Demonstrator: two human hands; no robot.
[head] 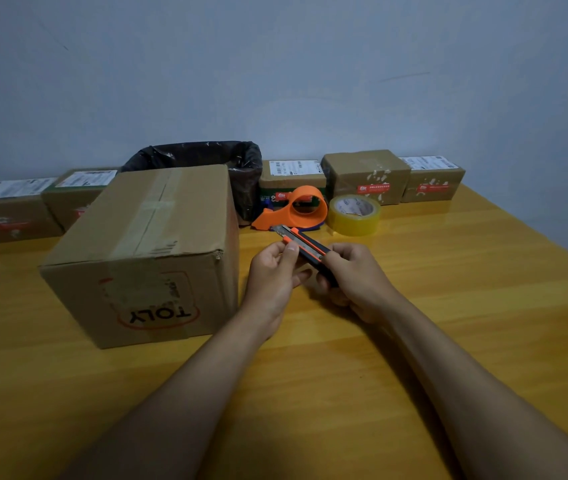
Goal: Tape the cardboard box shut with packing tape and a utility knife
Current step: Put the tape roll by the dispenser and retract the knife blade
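A large cardboard box [144, 251] with tape along its top seam stands on the wooden table [448, 306], left of centre. Just right of it, both hands hold an orange and black utility knife [305, 245] above the table. My right hand [355, 278] grips the handle end. My left hand [275, 271] holds the front part, thumb on the orange slider. A short piece of blade shows at the tip. Behind the knife lie an orange tape dispenser [296, 209] and a roll of clear yellowish packing tape [353, 214].
Several small taped parcels [365, 174] line the wall at the table's back. A bin with a black liner [206, 161] stands behind the large box. The table's right edge runs diagonally at the far right.
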